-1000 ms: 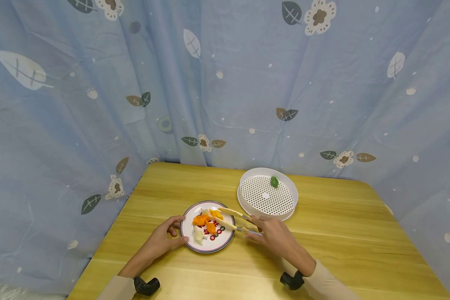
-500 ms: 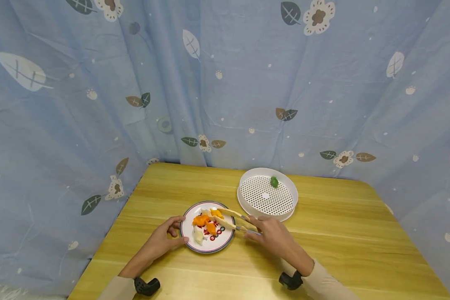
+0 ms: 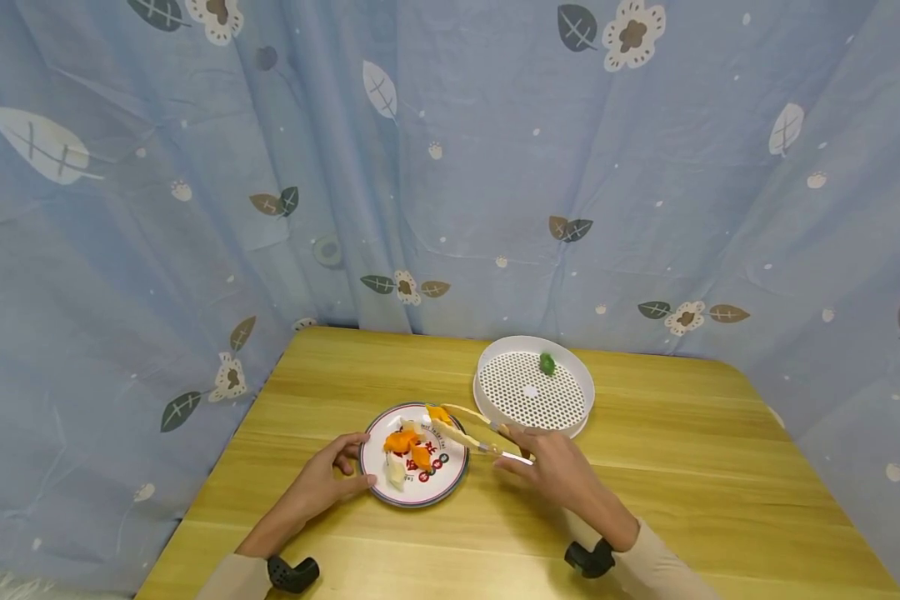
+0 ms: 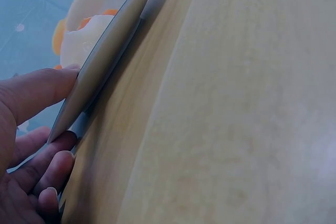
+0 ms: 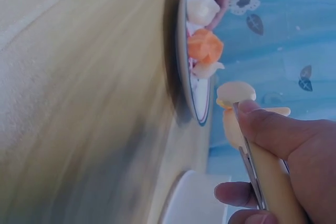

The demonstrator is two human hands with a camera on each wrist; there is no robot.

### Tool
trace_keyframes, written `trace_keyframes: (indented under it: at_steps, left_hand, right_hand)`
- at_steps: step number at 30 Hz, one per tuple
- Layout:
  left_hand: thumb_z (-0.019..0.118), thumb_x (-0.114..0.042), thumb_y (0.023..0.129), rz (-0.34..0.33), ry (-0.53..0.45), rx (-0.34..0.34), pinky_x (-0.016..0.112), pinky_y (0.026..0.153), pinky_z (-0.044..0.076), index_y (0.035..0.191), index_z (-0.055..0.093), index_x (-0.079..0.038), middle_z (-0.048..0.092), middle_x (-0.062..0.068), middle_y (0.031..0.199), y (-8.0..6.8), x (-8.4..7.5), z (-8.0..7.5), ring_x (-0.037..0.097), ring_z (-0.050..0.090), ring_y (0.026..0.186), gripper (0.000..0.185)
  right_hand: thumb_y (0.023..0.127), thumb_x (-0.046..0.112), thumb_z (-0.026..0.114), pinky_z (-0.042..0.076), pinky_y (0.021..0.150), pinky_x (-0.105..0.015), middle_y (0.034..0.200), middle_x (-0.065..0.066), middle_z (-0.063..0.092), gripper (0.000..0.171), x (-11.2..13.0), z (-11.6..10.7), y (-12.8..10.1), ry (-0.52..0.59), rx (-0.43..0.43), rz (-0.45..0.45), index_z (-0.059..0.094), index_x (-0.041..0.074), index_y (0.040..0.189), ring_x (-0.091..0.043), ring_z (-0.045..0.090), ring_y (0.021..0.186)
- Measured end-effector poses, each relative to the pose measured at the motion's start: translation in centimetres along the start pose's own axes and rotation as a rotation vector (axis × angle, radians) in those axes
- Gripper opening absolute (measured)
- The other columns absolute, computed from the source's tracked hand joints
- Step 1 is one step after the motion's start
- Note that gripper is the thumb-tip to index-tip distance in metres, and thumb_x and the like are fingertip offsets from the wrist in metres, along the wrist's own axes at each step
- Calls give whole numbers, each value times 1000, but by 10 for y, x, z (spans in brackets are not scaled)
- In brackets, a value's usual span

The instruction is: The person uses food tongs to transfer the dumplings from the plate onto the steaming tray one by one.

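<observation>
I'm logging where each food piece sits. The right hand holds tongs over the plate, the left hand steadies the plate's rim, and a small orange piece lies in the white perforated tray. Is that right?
Not quite: the piece in the white perforated tray is green, not orange, as the head view shows. The right hand does hold the tongs over the plate, and the left hand steadies its rim.

Plenty of bare wooden table (image 3: 667, 483) across the lower right of the head view, wide open for a hand. Blocked at center: plate (image 3: 450, 479) of food, with the left hand (image 3: 328, 482) gripping its left rim and tongs (image 3: 468, 432) in the right hand (image 3: 557, 471) slanting over its upper right edge. White perforated tray (image 3: 585, 392) just upper right of that, only a narrow gap between. Blue curtain (image 3: 450, 167) walling off the back and both sides. Open strip along the table's far left edge too.
</observation>
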State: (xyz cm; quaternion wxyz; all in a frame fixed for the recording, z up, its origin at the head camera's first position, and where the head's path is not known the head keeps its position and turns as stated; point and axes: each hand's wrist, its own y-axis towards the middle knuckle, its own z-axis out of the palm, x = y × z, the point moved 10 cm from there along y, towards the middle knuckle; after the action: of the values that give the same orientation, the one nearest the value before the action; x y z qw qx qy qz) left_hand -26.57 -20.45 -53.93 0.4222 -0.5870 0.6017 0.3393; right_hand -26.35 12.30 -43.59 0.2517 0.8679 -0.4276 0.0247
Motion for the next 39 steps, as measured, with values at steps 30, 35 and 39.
trace_keyframes:
  at_steps: [30,35,39]
  left_hand:
    - [90,-19,81,-13,-16,-1,31,74,41,139,60,-15,59,5,113,0,3,-1,22,48,91,65]
    - [90,-18,81,-14,-19,1,31,74,41,138,61,-16,60,5,113,0,2,-1,22,49,91,64]
    - [90,-18,81,-14,-11,-2,31,74,41,139,60,-16,60,4,112,-1,1,-1,22,49,91,65]
  right_hand:
    - [89,38,80,35,52,-24,74,8,66,54,-44,-38,6,29,-62,109,71,4,130,-2,35,56]
    - [90,40,79,36,53,-25,80,-2,71,53,-57,-41,6,26,-66,145,73,0,124,-4,36,56]
    - [89,38,81,36,53,-26,85,-7,73,56,-66,-44,7,21,-76,157,70,-2,128,-6,37,57]
